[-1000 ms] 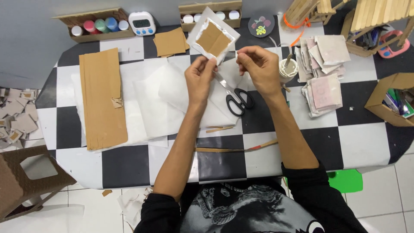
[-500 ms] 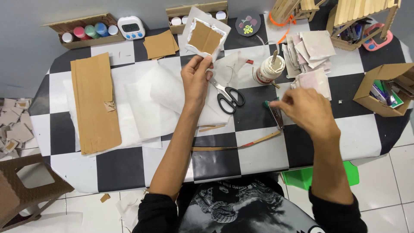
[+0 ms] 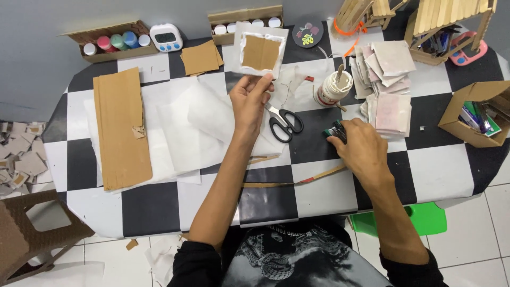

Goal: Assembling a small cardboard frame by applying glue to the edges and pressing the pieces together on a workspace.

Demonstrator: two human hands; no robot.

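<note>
Holding the square brown cardboard piece wrapped in white paper (image 3: 260,52) upright in my left hand (image 3: 249,98), above the black-handled scissors (image 3: 284,123) on the desk (image 3: 430,154), my right hand (image 3: 361,146), just right of them, closes on a small dark object (image 3: 336,131).

Desk (image 3: 319,199): black-and-white chequered surface. Cardboard sheet (image 3: 121,130): plain brown. Paper sheets (image 3: 180,125): white, translucent. Square piece (image 3: 260,51) in the left hand (image 3: 249,98): brown centre with white border. Scissors (image 3: 284,123): black handles, silver blades. Small object (image 3: 336,130) under the right hand (image 3: 361,146): black with green. Glue pot (image 3: 333,87): white. Stacked squares (image 3: 390,79): pale pinkish-white. Timer (image 3: 165,38): white with blue buttons. Stool (image 3: 425,219) below the desk: bright green.
</note>
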